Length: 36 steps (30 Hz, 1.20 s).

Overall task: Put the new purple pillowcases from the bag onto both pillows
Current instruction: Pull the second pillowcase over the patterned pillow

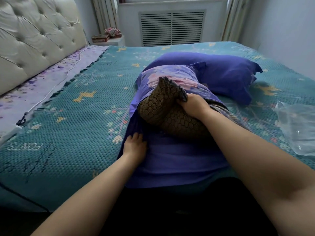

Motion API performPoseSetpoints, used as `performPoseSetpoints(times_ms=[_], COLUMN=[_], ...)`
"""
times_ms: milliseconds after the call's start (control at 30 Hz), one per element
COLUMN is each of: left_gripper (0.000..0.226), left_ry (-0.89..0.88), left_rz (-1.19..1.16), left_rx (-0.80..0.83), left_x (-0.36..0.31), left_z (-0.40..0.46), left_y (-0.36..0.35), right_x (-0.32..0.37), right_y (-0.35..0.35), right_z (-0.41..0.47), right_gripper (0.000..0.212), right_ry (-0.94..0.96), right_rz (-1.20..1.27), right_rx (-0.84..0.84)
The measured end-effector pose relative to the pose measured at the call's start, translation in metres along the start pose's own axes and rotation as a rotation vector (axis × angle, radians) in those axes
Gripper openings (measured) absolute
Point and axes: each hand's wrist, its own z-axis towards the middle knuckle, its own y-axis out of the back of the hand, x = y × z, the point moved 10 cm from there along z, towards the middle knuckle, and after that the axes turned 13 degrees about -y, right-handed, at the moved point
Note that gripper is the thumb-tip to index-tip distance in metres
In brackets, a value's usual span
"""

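Hands (pixel 192 106) on half-cased pillow (pixel 163 106)

The far half of the dark pillow (pixel 163 109) lies hidden inside the pillowcase (pixel 170 160). Right of the pillow, the clear bag (pixel 296 126) is cut off by the edge; its contents cannot be told.
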Motion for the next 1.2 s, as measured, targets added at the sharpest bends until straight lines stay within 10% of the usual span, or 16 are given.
performPoseSetpoints(times_ms=[500, 800, 1000, 1200], left_gripper=[0.055, 0.005, 0.016, 0.014], left_ry=[-0.048, -0.162, -0.083, 0.122], left_rz=[-0.211, -0.533, -0.079, -0.443], left_rx=[-0.094, -0.587, -0.950, -1.033], left_x=[0.004, -0.053, 0.016, 0.060], left_z=[0.055, 0.031, -0.010, -0.005], left_y=[0.050, 0.143, 0.170, 0.151], right_x=[-0.013, 0.014, 0.035, 0.085], right_y=[0.020, 0.023, 0.010, -0.017], right_z=[0.042, 0.044, 0.028, 0.017], right_gripper=[0.029, 0.038, 0.042, 0.028], right_ry=[-0.036, -0.052, 0.054, 0.282], right_rz=[0.124, -0.036, -0.280, -0.471], right_rx=[0.005, -0.115, -0.119, -0.072])
